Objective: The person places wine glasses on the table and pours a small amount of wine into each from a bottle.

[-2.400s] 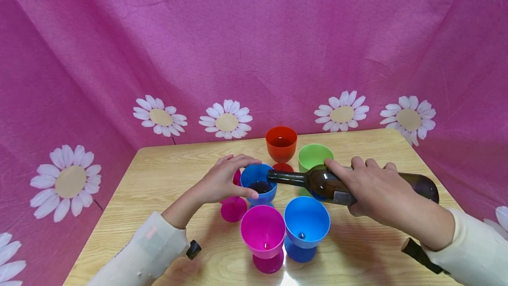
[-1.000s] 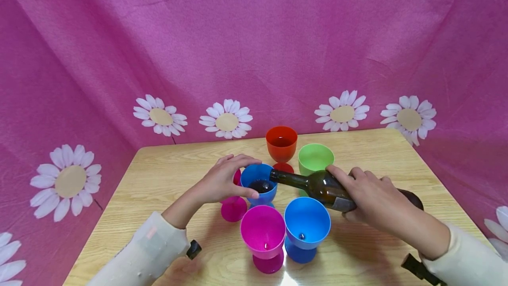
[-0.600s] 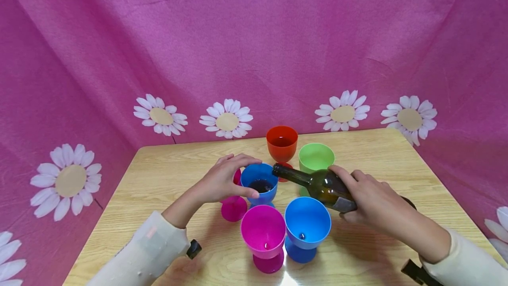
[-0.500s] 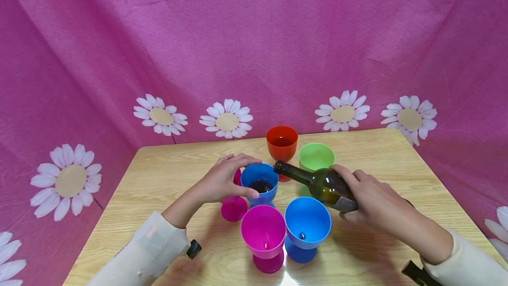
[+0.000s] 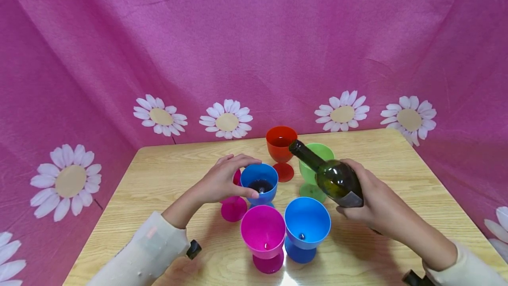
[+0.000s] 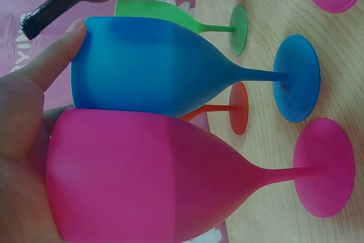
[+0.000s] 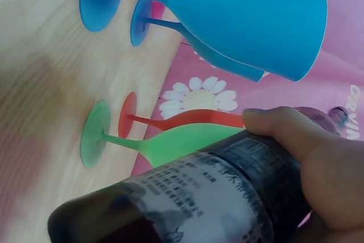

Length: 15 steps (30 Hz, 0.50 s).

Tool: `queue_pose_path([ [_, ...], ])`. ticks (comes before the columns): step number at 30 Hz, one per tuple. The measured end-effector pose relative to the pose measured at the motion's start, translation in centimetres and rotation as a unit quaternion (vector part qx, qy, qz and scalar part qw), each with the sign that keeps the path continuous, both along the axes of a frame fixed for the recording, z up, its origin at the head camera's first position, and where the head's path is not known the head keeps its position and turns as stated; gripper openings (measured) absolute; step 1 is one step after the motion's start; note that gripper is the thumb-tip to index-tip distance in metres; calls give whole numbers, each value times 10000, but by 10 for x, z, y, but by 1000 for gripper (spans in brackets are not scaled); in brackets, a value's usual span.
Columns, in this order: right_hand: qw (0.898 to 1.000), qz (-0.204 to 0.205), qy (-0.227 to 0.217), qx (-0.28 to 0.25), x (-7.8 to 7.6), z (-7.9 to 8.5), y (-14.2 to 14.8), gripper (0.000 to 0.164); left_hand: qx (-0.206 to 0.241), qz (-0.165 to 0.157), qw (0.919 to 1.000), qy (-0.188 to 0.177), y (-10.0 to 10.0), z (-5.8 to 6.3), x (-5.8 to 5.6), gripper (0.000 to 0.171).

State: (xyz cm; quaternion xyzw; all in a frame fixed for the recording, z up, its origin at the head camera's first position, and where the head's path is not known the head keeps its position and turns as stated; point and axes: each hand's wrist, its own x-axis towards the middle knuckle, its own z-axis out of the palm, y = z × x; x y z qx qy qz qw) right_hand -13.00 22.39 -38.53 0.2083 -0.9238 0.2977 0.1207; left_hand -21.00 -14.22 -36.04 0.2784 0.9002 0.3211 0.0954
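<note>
With thumb and fingers at its rim, my left hand (image 5: 224,181) holds a blue goblet (image 5: 269,196) that stands on the table, dark liquid inside. A pink goblet (image 5: 234,210) is partly hidden behind that hand; the left wrist view shows this pink goblet (image 6: 125,174) close up. My right hand (image 5: 375,202) grips a dark green wine bottle (image 5: 337,182) round its body. The bottle tilts, neck up and to the left, its mouth beside the red goblet (image 5: 279,153). In the right wrist view a printed label (image 7: 199,197) shows on the bottle.
A green goblet (image 5: 311,175) stands behind the bottle. Nearer the front stand another pink goblet (image 5: 262,228) and another blue goblet (image 5: 306,220), side by side, each with a small drop at the bottom. A pink flowered cloth (image 5: 254,47) hangs behind the wooden table (image 5: 178,167).
The bottle's neck has swung up and right, away from the blue goblet, as my right hand tipped it back. My left hand has stayed at the blue goblet.
</note>
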Motion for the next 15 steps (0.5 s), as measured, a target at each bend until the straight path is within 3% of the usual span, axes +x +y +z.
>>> queue_pose_path([
  [6, 9982, -163, 354, -454, 1, -8, 1, 107, -5, 21, 10000, -19, -1, 0, 0, 79],
  [15, 9907, -922, -4, -998, 2, -18, 7, 110, 19, 3, 10000, -19, -1, 0, 0, 78],
])
